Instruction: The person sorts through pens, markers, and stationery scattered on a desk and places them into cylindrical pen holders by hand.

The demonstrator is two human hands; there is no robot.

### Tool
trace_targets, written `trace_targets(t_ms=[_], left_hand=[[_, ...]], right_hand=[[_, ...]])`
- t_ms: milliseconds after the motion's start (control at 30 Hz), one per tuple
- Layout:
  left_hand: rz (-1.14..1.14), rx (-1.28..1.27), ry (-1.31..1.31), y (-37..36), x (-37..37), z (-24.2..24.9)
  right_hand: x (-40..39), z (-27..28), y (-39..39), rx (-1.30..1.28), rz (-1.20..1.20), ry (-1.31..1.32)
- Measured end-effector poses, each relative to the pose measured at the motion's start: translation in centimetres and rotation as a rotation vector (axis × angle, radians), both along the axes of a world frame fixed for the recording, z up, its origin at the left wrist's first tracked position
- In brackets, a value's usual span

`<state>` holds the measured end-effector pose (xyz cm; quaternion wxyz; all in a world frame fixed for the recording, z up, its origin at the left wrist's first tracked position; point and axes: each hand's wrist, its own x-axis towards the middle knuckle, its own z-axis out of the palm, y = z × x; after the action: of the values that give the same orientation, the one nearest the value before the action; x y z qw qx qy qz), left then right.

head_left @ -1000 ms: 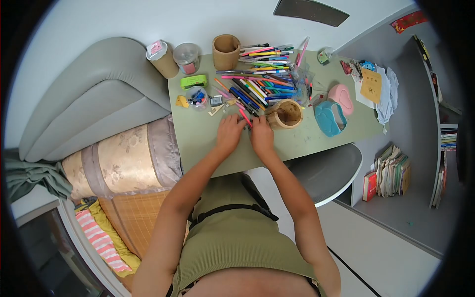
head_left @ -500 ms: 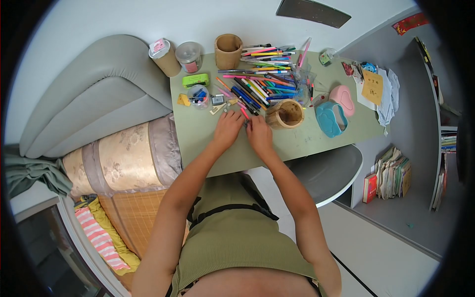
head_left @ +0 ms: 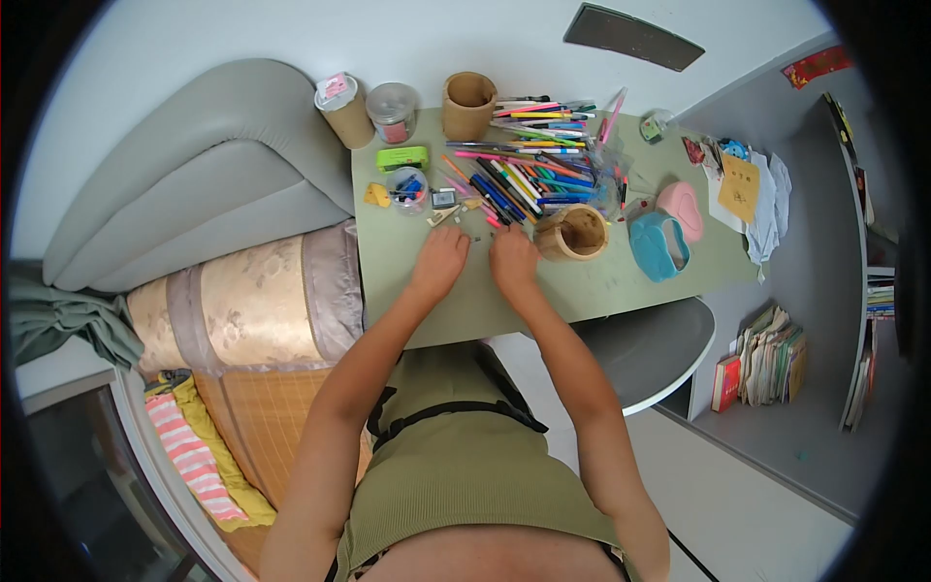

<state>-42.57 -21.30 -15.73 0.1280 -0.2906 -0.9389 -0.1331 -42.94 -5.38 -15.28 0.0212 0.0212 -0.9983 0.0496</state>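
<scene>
My left hand [head_left: 439, 260] rests on the desk with its fingers curled down, close to a pale wooden clip-like piece [head_left: 443, 215] and small eraser-like bits. Whatever lies under its fingertips is hidden. A short way to the right, my right hand [head_left: 514, 257] is also closed, its fingertips beside a small pink piece [head_left: 493, 222] at the lower edge of a pile of pens and markers [head_left: 514, 184]. I cannot make out what it pinches. Tiny grey bits [head_left: 477, 238] lie between the hands. A bamboo pen holder [head_left: 571, 233] stands just right of my right hand.
Around the pile stand another bamboo holder [head_left: 468, 107], a clear cup of blue items [head_left: 407, 190], a green box [head_left: 402, 158], a lidded jar [head_left: 393, 113] and a brown canister [head_left: 346, 118]. Blue [head_left: 659, 247] and pink [head_left: 681, 211] containers sit at right; a grey chair [head_left: 640, 354] is below.
My hands have moved apart; the left no longer touches the pink piece between them. That piece now lies by my right fingertips. The whole view has shifted slightly.
</scene>
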Motion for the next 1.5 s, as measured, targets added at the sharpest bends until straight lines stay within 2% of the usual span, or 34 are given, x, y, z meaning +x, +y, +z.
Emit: trace_targets(t_ms=[67, 167, 200, 267, 367, 467, 567, 667, 800, 867, 967, 1200, 1500], left_hand=[[0.091, 0.207, -0.018, -0.5, -0.2, 0.3], [0.211, 0.528, 0.005, -1.2, -0.6, 2.7], [0.249, 0.636, 0.024, -1.6, -0.9, 4.0], [0.393, 0.762, -0.010, -2.5, -1.5, 5.7], [0.472, 0.811, 0.085, -4.2, -3.4, 6.8], [0.512, 0.737, 0.123, -5.2, -4.4, 7.1], [0.528, 0.702, 0.126, -5.4, -4.1, 7.3], [0.431, 0.647, 0.161, -5.4, -2.9, 6.3], [0.216, 0.570, 0.108, -3.5, -1.4, 4.2], [0.225, 0.543, 0.037, -2.1, -1.3, 2.6], [0.235, 0.504, 0.036, -0.7, -1.5, 0.6], [0.381, 0.330, 0.002, -0.2, -2.2, -0.6], [0.440, 0.220, 0.058, -0.3, -1.5, -1.3]], right_hand=[[-0.5, 0.5, -0.4, -0.058, 0.018, 0.023], [-2.1, 1.9, -1.5, -0.478, 0.098, 0.233], [-2.9, 3.2, -2.3, -0.657, 0.083, 0.222], [-4.5, 5.7, -4.5, -1.016, 0.050, 0.188], [-6.5, 6.3, -7.8, -1.303, 0.042, 0.163], [-7.6, 5.8, -9.4, -1.186, 0.144, 0.105], [-7.2, 5.7, -9.8, -1.223, 0.158, 0.164], [-6.3, 5.0, -7.5, -1.196, 0.051, 0.125], [-6.0, 2.6, -3.0, -0.768, 0.082, 0.220], [-5.5, 1.9, -1.7, -0.578, 0.159, 0.293], [-5.3, 0.7, -1.3, -0.480, 0.188, 0.268], [-5.3, 0.3, -1.3, -0.424, 0.179, 0.238], [-4.5, 0.4, -0.6, -0.496, 0.149, 0.266]])
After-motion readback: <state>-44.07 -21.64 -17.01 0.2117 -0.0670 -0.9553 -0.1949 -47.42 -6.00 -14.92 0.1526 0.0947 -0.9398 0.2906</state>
